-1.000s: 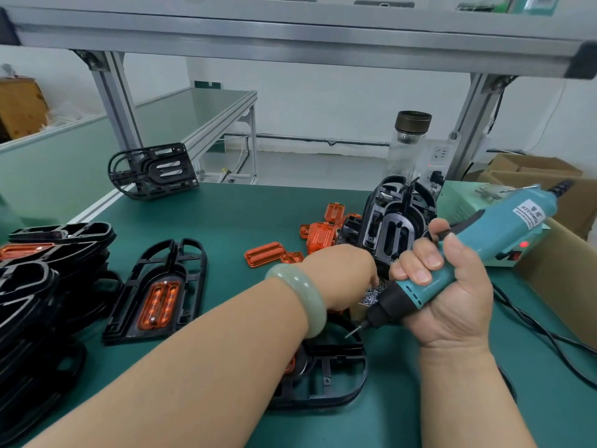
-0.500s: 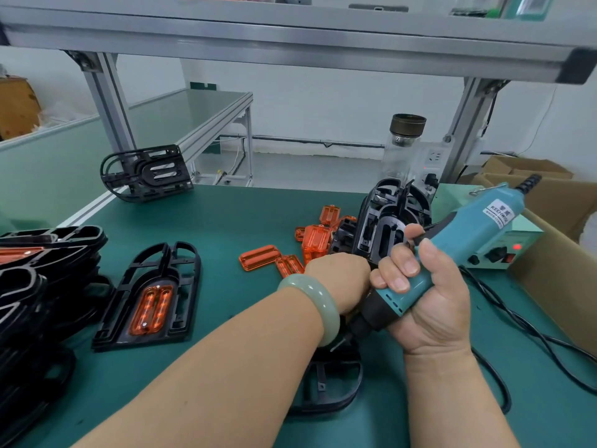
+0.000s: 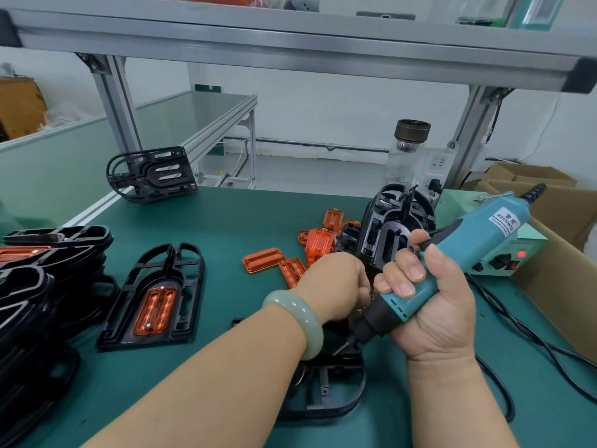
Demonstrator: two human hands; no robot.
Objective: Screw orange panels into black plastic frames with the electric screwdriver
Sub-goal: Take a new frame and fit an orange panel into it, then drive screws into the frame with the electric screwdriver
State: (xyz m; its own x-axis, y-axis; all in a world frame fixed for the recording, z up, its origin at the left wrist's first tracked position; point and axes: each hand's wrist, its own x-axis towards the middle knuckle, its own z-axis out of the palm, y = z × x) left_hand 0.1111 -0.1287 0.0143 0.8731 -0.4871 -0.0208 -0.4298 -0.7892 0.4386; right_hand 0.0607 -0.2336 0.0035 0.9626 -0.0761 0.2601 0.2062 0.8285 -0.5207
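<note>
**Frame** (image 3: 326, 396): black, flat on the table (image 3: 226, 221), near centre. Our left forearm crosses over most of it. We cannot tell whether a panel sits in it, as that part is covered.

**Change:** half a second ago the bit (image 3: 342, 346) was hidden behind our left wrist. Now it shows again, slanted down and to the left, with its tip just above the frame's far bar. We see no contact. We judge this screw is not yet driven and the tip is being brought to its hole.

**Driver** (image 3: 478, 240): teal, tilted, cable end up and to the right. Our right hand (image 3: 436, 318) holds it, fingers (image 3: 403, 273) wrapped tight round the barrel.

**Left hand** (image 3: 332, 286): just beside the driver's nose, close against the right fingers. Its fingers are curled inward and we cannot tell what they pinch, if anything. Small screws (image 3: 366, 307) glint between the two hands.

**Relation:** the frame lies below both hands and apart from all the fingers. Neither hand grips it.

**Around:**
- Loose panels (image 3: 262, 259), orange, lie beyond the left hand.
- More frames stand on edge (image 3: 392, 227) behind them.
- A done frame (image 3: 155, 295) with its orange panel lies to the left.
- A stack (image 3: 42, 279) of frames sits at the table's left edge.
- A supply box (image 3: 504, 263) with a red lamp sits behind the driver.
</note>
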